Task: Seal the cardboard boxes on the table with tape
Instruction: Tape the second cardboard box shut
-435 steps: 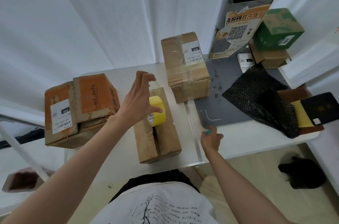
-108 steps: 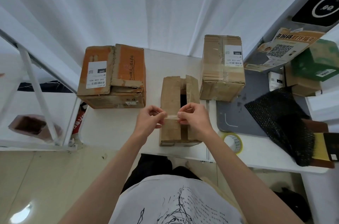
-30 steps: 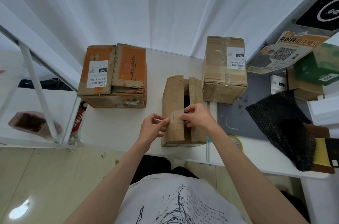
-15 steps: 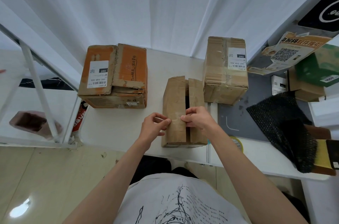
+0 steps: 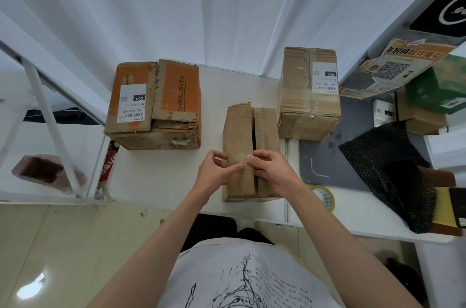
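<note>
Here, on a white table (image 5: 161,176): three cardboard boxes. Largest, the orange box (image 5: 155,104), at the far left, label on top, one flap torn and lifted. Next, the taped box (image 5: 309,92), at the far right, label upward, tape running down its lid. Smallest, the middle box (image 5: 249,136), near the front edge between the other two, long axis running away from the body, two top flaps meeting along that axis with a dark gap open between them at the far half.

Left hand (image 5: 215,174) at the left flap near the front end, fingers curled, forefinger and thumb pressed down on the cardboard. Right hand (image 5: 271,169) across the seam, fingers bent, fingertips (image 5: 252,160) pressing on the left flap just beside the left forefinger. Between the two hands, a faint strip across the flap, too clear to tell as tape for certain.

Roll of tape (image 5: 324,196) flat on the table to the right of the right wrist, partly hidden by the forearm. Black mesh bag (image 5: 383,163) further right, cut off at the frame edge.
</note>
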`<state>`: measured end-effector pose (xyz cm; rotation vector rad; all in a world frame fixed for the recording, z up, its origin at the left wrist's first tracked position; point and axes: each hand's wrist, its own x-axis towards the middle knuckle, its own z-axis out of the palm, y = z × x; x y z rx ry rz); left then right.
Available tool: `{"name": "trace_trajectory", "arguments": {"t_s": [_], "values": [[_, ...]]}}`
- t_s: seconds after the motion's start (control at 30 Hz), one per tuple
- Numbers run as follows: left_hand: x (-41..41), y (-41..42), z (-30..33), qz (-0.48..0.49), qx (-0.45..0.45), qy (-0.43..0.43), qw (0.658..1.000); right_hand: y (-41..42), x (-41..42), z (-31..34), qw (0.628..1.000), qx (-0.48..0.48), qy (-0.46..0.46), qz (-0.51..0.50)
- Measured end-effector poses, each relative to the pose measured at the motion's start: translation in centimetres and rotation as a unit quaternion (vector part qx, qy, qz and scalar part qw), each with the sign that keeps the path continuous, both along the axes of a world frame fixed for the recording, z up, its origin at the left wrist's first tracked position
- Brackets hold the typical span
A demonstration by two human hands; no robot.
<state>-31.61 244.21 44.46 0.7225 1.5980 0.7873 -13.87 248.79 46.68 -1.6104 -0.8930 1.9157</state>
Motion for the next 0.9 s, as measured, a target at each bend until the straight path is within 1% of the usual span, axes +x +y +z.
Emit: {"name": "trace_trajectory", "arguments": {"t_s": [0.07,0.13,0.3,0.37,0.4,0.5,0.6,0.7,0.8,0.9], "values": [[0.4,0.0,0.2,-0.013,-0.003,0.003,1.0,0.1,0.1,0.1,1.0,-0.009,0.019,0.006],[0.9,-0.1,0.2,-0.023,-0.004,0.017,1.0,0.2,0.0,0.1,1.0,-0.014,0.014,0.005],[1.1,-0.1,-0.3,-0.024,-0.012,0.039,0.999,0.1,-0.9,-0.6,0.998,-0.001,-0.065,-0.004],[0.9,0.0,-0.4,-0.022,-0.013,0.04,0.999,0.0,-1.2,-0.8,0.997,0.002,-0.077,-0.011],[0.8,0.1,-0.4,-0.019,-0.014,0.035,0.999,-0.1,-1.3,-0.9,0.998,0.001,-0.066,-0.02],[0.1,0.2,-0.7,0.002,-0.022,-0.02,1.0,-0.2,-0.9,-0.7,0.999,-0.025,-0.002,-0.037],[-0.1,0.1,-1.2,0.042,-0.056,-0.084,0.994,0.1,-0.1,-0.5,0.997,-0.053,0.043,-0.027],[0.2,0.2,-1.6,0.064,-0.091,-0.126,0.986,0.9,0.5,-0.1,0.996,-0.076,0.055,-0.002],[-0.1,0.3,-1.5,0.064,-0.113,-0.137,0.982,1.5,0.5,0.8,0.997,-0.061,0.002,0.046],[-0.9,0.5,-1.4,0.06,-0.126,-0.139,0.98,1.9,-0.2,1.6,0.989,0.002,-0.106,0.108]]}}
